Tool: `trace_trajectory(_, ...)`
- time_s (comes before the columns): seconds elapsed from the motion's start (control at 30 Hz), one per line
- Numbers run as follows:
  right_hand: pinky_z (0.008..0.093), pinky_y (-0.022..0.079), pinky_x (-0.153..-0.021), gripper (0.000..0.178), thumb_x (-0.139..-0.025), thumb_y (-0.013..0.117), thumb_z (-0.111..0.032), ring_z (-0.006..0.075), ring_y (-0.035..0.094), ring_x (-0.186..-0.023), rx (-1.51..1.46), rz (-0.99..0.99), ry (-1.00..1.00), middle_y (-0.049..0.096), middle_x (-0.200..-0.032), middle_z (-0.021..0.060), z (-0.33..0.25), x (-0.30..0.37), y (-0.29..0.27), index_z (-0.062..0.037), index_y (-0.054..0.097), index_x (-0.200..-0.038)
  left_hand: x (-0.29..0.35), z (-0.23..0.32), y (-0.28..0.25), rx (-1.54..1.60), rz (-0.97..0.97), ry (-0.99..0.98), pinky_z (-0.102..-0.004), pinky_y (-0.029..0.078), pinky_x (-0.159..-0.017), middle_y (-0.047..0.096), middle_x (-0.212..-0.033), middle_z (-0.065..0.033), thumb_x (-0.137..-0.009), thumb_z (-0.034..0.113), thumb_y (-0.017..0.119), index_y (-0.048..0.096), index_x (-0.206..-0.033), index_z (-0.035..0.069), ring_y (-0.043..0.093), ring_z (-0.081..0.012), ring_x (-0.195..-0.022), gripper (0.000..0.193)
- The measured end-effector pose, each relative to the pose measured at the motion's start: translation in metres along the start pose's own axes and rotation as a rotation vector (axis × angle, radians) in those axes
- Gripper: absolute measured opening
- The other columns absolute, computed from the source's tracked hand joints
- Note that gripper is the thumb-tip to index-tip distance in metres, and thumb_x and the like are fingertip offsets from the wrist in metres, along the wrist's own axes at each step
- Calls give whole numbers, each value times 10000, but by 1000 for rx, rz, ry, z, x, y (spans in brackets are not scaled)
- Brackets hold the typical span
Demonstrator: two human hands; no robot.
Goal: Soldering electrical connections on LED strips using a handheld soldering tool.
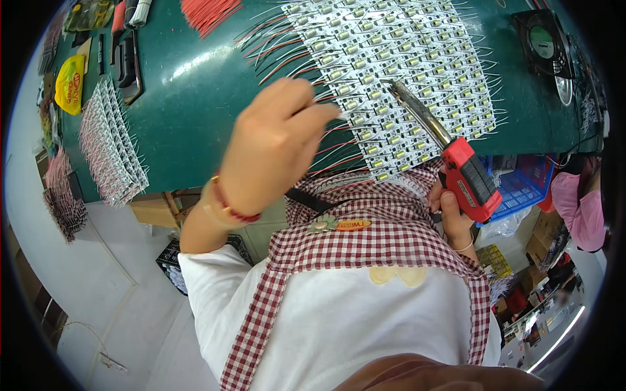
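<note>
Your right hand [451, 212] grips a red soldering gun [456, 163], tip over the LED module sheet [398, 78] at one o'clock on the green desk [189, 85]. Your left hand [274, 146] pinches closed at the sheet's wire-fringed edge; how many joints are soldered, you cannot tell.

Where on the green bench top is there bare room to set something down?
The widest bare patch of the green bench mat lies between the stack of white LED strips at left and the left hand. A narrower one runs beside the black fan. The sheet of LED modules under the red soldering gun is crowded.
</note>
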State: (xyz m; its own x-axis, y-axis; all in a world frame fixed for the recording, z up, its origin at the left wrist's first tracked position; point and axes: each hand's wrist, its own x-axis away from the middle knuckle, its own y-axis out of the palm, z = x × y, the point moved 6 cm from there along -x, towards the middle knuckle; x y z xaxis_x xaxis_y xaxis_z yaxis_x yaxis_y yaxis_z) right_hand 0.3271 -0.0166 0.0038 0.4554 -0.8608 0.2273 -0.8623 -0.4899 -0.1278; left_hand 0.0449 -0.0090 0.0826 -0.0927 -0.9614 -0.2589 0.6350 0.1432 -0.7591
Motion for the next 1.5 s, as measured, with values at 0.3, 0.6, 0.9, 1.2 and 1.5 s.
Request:
trace_trajectory(0.3, 243, 389, -505, 409, -922, 541, -193, 112, 471, -541, 60, -99, -88, 543, -672, 86, 6, 3, 7, 47, 446, -1238, 4, -24, 64, -57, 91, 109, -332, 419, -581, 461, -699, -58, -683, -24, 678, 664, -882, 58, 486, -222, -654, 216)
trace_trajectory(0.6, 304, 471, -605, 154, -821, 651, -136, 190, 584, -646, 134, -61, 18, 614, -792, 89, 23, 6, -2, -7, 643, -907, 2, -20, 63, -58, 86, 124, -337, 426, -599, 461, -709, -61, -675, -33, 670, 662, -880, 51, 489, -224, -663, 222)
trace_trajectory(0.9, 322, 487, -587, 188, -749, 668, -123, 266, 615, -656, 283, 13, -116, 633, -800, 121, 21, 9, -6, -16, 656, -903, -2, -16, 62, -110, 51, 149, -339, 424, -639, 437, -724, -70, -667, -25, 670, 648, -857, 39, 484, -239, -692, 201)
trace_trajectory(1.2, 321, 479, -566, 196, -736, 664, -129, 269, 610, -636, 401, -39, -111, 628, -796, 132, 21, 6, 0, -15, 658, -895, -3, -15, 62, -121, 45, 159, -346, 425, -656, 440, -737, -73, -679, -11, 668, 642, -852, 32, 491, -248, -709, 180)
trace_trajectory(1.5, 334, 488, -593, 194, -740, 657, -113, 281, 621, -662, 297, 41, -99, 636, -811, 136, 23, 14, -9, -2, 659, -899, -6, -12, 60, -168, -4, 171, -346, 405, -654, 449, -743, -72, -690, 15, 653, 634, -836, 33, 486, -246, -711, 149)
